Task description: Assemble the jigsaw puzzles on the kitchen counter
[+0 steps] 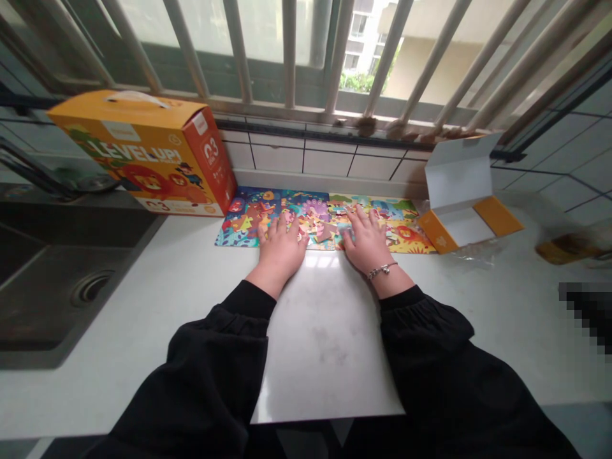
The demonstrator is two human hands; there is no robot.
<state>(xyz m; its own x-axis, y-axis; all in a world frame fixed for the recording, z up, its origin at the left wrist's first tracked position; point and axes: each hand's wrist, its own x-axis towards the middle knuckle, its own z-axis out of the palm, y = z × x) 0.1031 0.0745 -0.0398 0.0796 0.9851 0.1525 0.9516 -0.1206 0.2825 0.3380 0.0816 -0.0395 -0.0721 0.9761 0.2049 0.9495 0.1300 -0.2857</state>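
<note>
Colourful picture sheets lie in a row against the back wall, with loose jigsaw puzzle pieces heaped on their middle. Flat on the left part of the row rests my left hand, fingers spread over the sheets and some pieces. My right hand lies palm down farther right, its fingers also apart and touching the sheets and pieces. A chain bracelet circles the right wrist. Neither hand grips anything that shows; whatever is under the palms is hidden.
A large orange puzzle box stands at the left, beside the dark sink. At the right an opened small orange box has its white flap up, with clear plastic wrap by it. Window bars run behind the white counter.
</note>
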